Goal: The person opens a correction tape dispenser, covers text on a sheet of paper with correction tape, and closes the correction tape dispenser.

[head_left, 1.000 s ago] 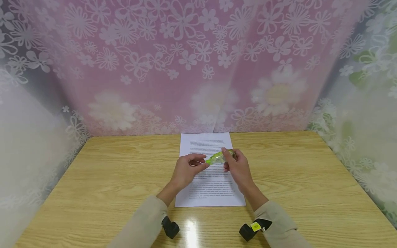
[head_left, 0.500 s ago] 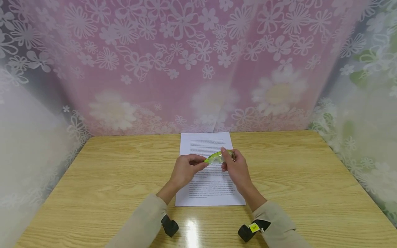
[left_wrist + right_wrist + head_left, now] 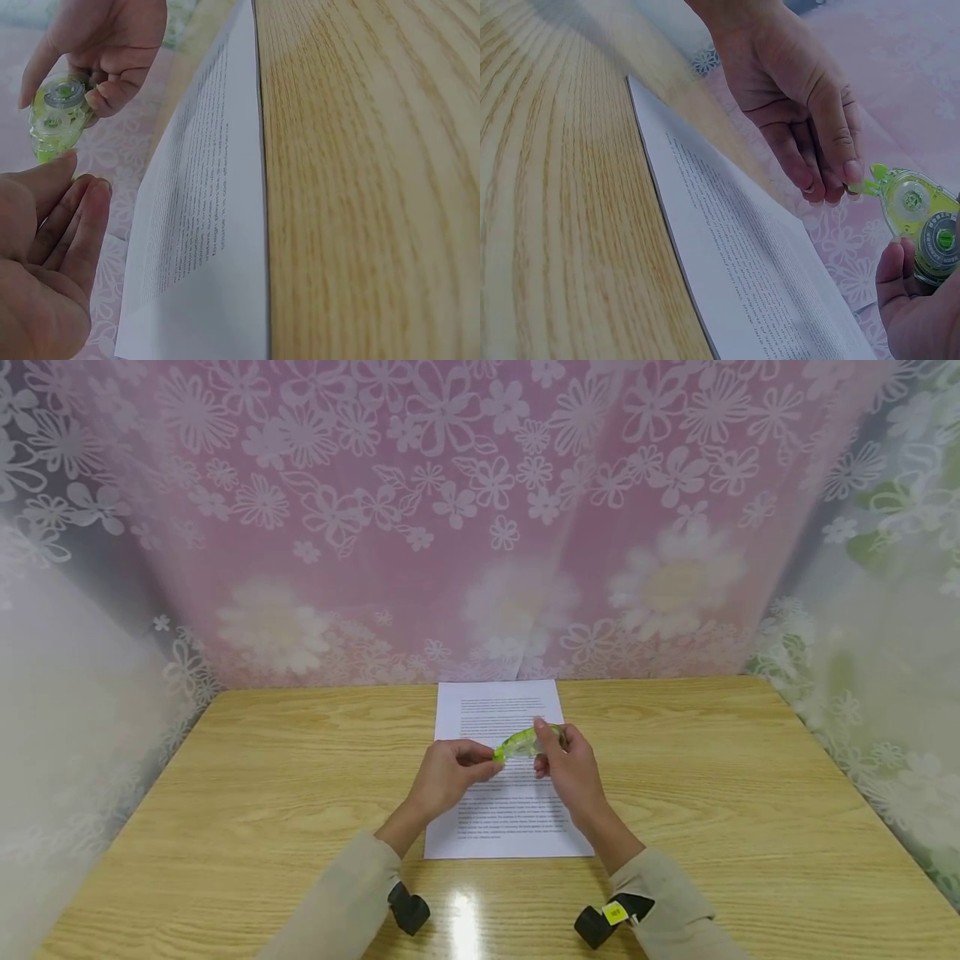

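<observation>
The left hand's fingers have closed in, apparently pinching the lime-green tip (image 3: 498, 753) of the rounded clear-green plastic tape dispenser (image 3: 522, 742) the right hand (image 3: 577, 771) grips, so both hold it.

In the head view, the right hand (image 3: 576, 772) covers the rear of the dispenser (image 3: 519, 743), and the fingertips of the left hand (image 3: 448, 774) cover its front end. Both hands hide part of the paper (image 3: 448, 706); its print (image 3: 510, 820) is too small to read, as is the label (image 3: 615, 913) at the right wrist. The lower edge cuts off both sleeves (image 3: 337, 893) and the table (image 3: 262, 777); the upper edge cuts off the curtain (image 3: 420, 577). The right wrist view crops the dispenser; lettering on its ring (image 3: 931, 236) is illegible. Both wrist views crop the paper.
</observation>
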`<control>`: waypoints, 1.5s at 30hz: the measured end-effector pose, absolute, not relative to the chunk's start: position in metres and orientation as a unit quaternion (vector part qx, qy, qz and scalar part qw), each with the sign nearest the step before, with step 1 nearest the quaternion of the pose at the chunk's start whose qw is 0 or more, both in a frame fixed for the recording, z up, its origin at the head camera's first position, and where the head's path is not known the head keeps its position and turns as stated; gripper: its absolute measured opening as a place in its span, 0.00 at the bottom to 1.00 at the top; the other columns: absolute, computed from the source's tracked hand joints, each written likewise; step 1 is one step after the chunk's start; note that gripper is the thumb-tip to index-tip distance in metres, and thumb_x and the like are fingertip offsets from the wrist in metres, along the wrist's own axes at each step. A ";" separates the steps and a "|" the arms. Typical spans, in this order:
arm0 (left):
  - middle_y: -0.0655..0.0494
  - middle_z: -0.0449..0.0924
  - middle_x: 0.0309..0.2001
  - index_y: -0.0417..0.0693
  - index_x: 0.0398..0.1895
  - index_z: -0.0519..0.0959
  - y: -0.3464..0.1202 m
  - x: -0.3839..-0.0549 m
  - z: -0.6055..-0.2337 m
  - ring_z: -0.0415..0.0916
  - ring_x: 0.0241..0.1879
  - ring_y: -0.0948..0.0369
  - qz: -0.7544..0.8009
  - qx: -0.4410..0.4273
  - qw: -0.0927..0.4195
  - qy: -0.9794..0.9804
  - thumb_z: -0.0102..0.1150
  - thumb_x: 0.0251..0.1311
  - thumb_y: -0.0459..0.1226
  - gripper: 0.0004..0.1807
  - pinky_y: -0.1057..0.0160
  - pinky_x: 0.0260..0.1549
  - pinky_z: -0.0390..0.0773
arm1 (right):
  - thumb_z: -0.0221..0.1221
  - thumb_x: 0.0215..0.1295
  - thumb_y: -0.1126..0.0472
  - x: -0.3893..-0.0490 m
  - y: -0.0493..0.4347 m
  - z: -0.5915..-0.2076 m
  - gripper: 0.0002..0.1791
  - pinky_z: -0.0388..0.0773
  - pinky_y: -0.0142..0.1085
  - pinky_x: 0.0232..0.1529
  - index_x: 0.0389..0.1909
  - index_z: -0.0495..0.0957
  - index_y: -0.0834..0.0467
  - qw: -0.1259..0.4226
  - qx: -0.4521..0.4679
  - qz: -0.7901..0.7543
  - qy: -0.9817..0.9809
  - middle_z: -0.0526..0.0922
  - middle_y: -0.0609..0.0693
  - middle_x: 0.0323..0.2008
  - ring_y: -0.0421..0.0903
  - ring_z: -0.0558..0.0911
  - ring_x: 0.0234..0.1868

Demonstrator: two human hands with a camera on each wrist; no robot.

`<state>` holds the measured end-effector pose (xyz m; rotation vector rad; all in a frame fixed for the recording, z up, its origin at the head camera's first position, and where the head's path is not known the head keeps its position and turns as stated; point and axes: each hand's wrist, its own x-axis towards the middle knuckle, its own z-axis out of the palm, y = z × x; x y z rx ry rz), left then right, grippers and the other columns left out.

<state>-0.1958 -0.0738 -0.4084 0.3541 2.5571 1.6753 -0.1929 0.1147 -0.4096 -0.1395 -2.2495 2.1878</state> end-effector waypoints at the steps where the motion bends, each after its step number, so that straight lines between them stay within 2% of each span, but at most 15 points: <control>1: 0.57 0.85 0.33 0.42 0.35 0.85 -0.074 -0.196 -0.409 0.79 0.30 0.64 0.545 0.114 0.036 0.830 0.69 0.54 0.37 0.08 0.65 0.30 0.78 | 0.53 0.66 0.38 -0.193 0.115 -0.410 0.28 0.75 0.31 0.29 0.43 0.67 0.61 -0.001 -0.043 0.696 -0.717 0.72 0.52 0.26 0.43 0.73 0.26; 12: 0.55 0.85 0.30 0.38 0.35 0.84 -0.069 -0.198 -0.414 0.82 0.30 0.63 0.563 0.120 0.057 0.815 0.69 0.54 0.35 0.08 0.65 0.31 0.79 | 0.53 0.65 0.36 -0.193 0.115 -0.412 0.29 0.74 0.30 0.28 0.44 0.67 0.61 0.000 -0.051 0.693 -0.719 0.72 0.52 0.27 0.43 0.73 0.25; 23: 0.52 0.84 0.33 0.36 0.35 0.83 -0.063 -0.199 -0.420 0.82 0.32 0.61 0.603 0.100 0.074 0.788 0.69 0.53 0.33 0.09 0.65 0.33 0.80 | 0.54 0.66 0.38 -0.191 0.116 -0.415 0.27 0.75 0.31 0.28 0.40 0.67 0.61 -0.006 -0.059 0.701 -0.710 0.72 0.52 0.26 0.43 0.73 0.25; 30: 0.48 0.84 0.35 0.33 0.37 0.82 -0.058 -0.200 -0.424 0.83 0.34 0.58 0.665 0.082 0.093 0.737 0.68 0.53 0.30 0.09 0.62 0.36 0.81 | 0.54 0.66 0.38 -0.191 0.116 -0.415 0.27 0.75 0.30 0.27 0.39 0.66 0.61 -0.007 -0.059 0.707 -0.704 0.72 0.52 0.25 0.43 0.73 0.25; 41: 0.48 0.84 0.34 0.30 0.40 0.81 -0.055 -0.200 -0.427 0.84 0.34 0.57 0.710 0.051 0.116 0.693 0.68 0.54 0.31 0.12 0.59 0.39 0.81 | 0.53 0.66 0.38 -0.190 0.115 -0.415 0.27 0.75 0.31 0.26 0.39 0.66 0.61 -0.009 -0.057 0.715 -0.697 0.73 0.52 0.25 0.43 0.73 0.23; 45: 0.48 0.84 0.33 0.29 0.40 0.81 -0.055 -0.194 -0.415 0.83 0.34 0.58 0.718 0.054 0.121 0.683 0.66 0.55 0.28 0.11 0.57 0.40 0.80 | 0.53 0.66 0.38 -0.189 0.116 -0.416 0.27 0.75 0.31 0.27 0.38 0.66 0.61 -0.009 -0.053 0.716 -0.696 0.73 0.53 0.24 0.43 0.74 0.23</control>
